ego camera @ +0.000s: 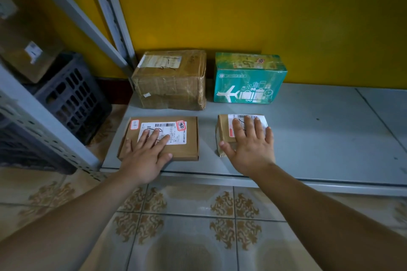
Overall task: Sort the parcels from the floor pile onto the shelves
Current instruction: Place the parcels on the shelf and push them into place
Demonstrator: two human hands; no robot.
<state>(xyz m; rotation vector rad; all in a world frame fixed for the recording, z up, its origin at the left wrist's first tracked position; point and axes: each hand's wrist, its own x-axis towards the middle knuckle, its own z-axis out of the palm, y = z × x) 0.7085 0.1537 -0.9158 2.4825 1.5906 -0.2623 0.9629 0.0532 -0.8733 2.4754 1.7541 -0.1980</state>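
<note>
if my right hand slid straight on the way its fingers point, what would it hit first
Most likely the teal box behind the small parcel that the right hand rests on, with a strip of bare shelf between them; depth is hard to judge.

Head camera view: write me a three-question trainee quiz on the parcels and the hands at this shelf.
1. True or false: the left hand lies with straight fingers on the flat brown cardboard parcel with the white label.
2. Pick one: what stands right behind the small brown cardboard parcel under the right hand? A) the teal printed box with an aeroplane picture; B) a red plastic bucket; C) a white padded envelope.
3. Fill in: ___ parcels sit on the grey metal shelf.

Key: 1 true; 2 A; 3 four.
</note>
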